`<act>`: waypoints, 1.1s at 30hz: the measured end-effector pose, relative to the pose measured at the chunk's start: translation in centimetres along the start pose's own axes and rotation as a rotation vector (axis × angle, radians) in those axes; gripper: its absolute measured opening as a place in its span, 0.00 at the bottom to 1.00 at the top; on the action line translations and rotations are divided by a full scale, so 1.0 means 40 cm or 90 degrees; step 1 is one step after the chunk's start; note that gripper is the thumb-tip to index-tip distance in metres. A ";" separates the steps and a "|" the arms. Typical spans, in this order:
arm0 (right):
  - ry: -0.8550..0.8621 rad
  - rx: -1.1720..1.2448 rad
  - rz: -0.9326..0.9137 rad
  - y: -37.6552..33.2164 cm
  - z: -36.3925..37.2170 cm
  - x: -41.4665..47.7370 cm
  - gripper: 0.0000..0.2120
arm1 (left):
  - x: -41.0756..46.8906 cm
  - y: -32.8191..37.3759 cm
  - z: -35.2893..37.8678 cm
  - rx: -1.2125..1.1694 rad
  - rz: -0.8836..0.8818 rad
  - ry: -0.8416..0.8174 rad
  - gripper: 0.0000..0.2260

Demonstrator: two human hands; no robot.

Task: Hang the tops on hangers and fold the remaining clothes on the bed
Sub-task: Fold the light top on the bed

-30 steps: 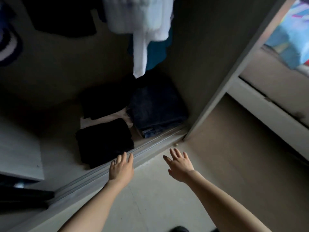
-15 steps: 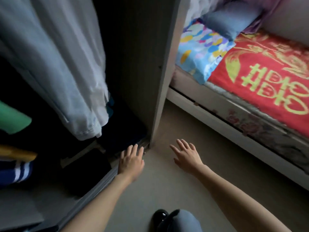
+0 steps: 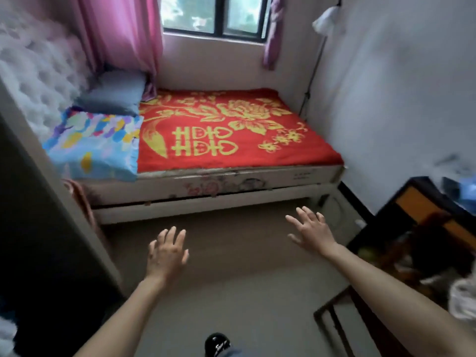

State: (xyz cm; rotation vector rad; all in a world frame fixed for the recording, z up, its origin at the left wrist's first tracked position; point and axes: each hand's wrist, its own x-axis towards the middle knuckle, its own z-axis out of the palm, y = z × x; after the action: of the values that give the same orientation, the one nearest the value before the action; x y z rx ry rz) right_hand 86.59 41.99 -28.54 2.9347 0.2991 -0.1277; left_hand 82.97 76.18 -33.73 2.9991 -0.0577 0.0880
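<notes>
Presently both hands, left hand (image 3: 167, 251) and right hand (image 3: 311, 231), hover before the bed (image 3: 231, 186), fingers spread and grasping nothing, probably readying for clothes; none visible.

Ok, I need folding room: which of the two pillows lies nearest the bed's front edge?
The pillow with the multicoloured blotch print, which reaches the front edge of the bed. The plain grey-blue pillow lies behind it, farther back.

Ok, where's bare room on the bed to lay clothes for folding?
On the white-framed bed, the whole red blanket with yellow flowers lies bare, from the multicoloured patterned bedding and grey-blue pillow to the white wall. Crowded: the dark orange-panelled cabinet, right.
</notes>
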 end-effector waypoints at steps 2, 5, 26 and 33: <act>-0.024 0.001 0.115 0.088 -0.039 -0.147 0.27 | -0.026 0.118 -0.046 -0.043 0.025 -0.027 0.27; -0.022 0.003 0.248 0.203 -0.060 -0.331 0.27 | -0.039 0.262 -0.104 -0.103 0.165 0.027 0.21; -0.023 0.142 0.560 0.575 -0.023 -0.795 0.28 | -0.133 1.007 -0.226 -0.049 0.570 -0.028 0.26; -0.165 0.297 0.484 0.726 0.055 -0.775 0.41 | -0.104 1.265 -0.137 -0.021 0.619 -0.059 0.27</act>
State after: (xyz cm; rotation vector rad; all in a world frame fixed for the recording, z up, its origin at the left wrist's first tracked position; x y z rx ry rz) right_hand 62.23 7.70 -22.27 3.1712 -0.9936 -0.5090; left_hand 76.39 27.02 -21.53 2.6334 -1.4679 0.0425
